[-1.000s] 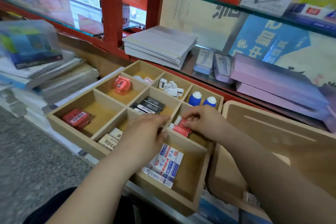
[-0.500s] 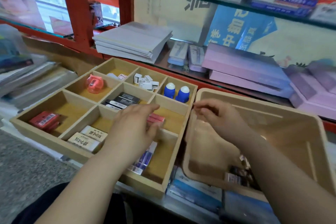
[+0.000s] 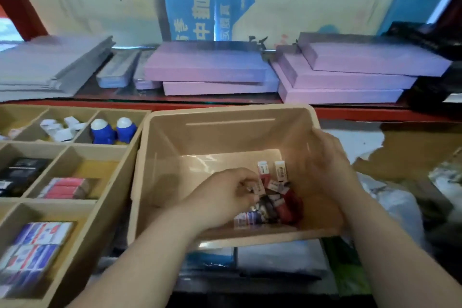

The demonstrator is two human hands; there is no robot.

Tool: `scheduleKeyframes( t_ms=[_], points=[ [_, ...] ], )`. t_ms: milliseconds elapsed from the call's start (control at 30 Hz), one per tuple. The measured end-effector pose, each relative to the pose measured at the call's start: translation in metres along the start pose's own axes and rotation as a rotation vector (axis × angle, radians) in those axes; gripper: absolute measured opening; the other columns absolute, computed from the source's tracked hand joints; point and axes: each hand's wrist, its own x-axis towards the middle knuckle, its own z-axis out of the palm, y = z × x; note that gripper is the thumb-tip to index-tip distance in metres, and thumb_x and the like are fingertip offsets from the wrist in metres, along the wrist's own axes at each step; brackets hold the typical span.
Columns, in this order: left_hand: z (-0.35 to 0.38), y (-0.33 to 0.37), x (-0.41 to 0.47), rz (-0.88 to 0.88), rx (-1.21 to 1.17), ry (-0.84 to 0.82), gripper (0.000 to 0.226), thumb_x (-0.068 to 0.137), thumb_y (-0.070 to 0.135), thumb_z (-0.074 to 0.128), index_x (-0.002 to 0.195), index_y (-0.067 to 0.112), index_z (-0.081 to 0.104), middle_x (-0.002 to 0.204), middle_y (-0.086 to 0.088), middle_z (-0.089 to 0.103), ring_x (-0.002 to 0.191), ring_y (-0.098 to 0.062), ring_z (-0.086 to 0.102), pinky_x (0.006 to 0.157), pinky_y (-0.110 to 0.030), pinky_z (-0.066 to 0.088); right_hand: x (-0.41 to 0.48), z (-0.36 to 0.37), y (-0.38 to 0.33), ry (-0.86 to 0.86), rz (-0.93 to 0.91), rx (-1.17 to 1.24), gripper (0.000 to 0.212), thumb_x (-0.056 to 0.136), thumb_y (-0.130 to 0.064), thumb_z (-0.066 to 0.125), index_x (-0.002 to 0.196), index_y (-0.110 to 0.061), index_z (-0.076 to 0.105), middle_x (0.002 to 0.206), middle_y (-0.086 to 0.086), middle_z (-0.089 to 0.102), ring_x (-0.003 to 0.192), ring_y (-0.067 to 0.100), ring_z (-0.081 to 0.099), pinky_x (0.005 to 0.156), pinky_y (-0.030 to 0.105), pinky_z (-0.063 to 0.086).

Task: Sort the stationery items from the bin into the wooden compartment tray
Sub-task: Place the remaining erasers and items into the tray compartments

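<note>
In bin (image 3: 225, 132) | left hand (image 3: 222, 199) fingers pinching eraser (image 3: 258, 187) | right hand (image 3: 322, 160) blurred, cannot tell

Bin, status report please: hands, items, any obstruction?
Left hand pinching among the items in bin. Right hand blurred, alongside. Tray partly filled. Nothing blocking.

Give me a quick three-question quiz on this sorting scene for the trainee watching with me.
1. True or false: the person's left hand is inside the beige plastic bin.
2. Multiple choice: the two blue, white-capped bottles stand in which part of the wooden compartment tray? A) the far row, next to the bin B) the near row C) outside the tray.
3. Fill in: the right hand is at the bin's ____ wall.

Key: 1 true, its fingers are among the small mixed erasers; 2 A; 3 right, though blur hides whether it grips.
</note>
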Motion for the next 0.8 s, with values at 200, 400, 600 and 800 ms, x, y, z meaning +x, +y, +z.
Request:
scheduleKeyframes(
  t_ms=[200, 400, 600, 800],
  points=[
    [0.033, -0.038, 0.078, -0.022, 0.398, -0.214, 0.079, 0.081, 0.022, 0.064, 0.145, 0.02, 0.017, 0.152, -0.004, 0.019, 0.138, -0.02, 0.023, 0.109, -0.021, 0.021, -0.002, 0.004, 0.016, 0.022, -0.104, 0.234, 0.056, 0.085, 0.006, 0.041, 0.136, -0.016, 0.035, 0.14, 0.005, 0.034, 0.117, 0.019, 0.045, 0.082, 0.014, 0.031],
    [0.061, -0.054, 0.112, 0.121, 0.686, -0.392, 0.101, 0.076, 0.031, 0.069, 0.146, 0.03, -0.004, 0.156, 0.0, -0.008, 0.143, -0.022, 0.002, 0.112, -0.032, 0.022, 0.001, 0.005, 0.018, -0.002, -0.098, 0.234, 0.054, 0.088, -0.001, 0.041, 0.137, -0.021, 0.032, 0.145, -0.003, 0.028, 0.12, 0.019, 0.044, 0.092, 0.031, 0.038],
    [0.079, -0.063, 0.123, 0.182, 0.668, -0.401, 0.092, 0.079, 0.029, 0.067, 0.146, 0.027, 0.005, 0.155, 0.0, 0.001, 0.141, -0.021, 0.01, 0.112, -0.028, 0.023, 0.002, 0.005, 0.019, -0.011, -0.089, 0.234, 0.052, 0.09, -0.005, 0.042, 0.137, -0.024, 0.031, 0.146, -0.004, 0.027, 0.123, 0.015, 0.04, 0.094, 0.033, 0.038],
    [0.082, -0.071, 0.115, 0.078, 0.4, -0.333, 0.088, 0.076, 0.02, 0.072, 0.144, 0.021, 0.017, 0.147, 0.001, 0.029, 0.133, -0.016, 0.035, 0.101, -0.016, 0.027, 0.001, 0.007, 0.02, 0.003, -0.089, 0.247, 0.05, 0.09, -0.007, 0.043, 0.136, -0.024, 0.033, 0.144, -0.006, 0.03, 0.12, 0.01, 0.039, 0.09, 0.029, 0.037]
  ],
)
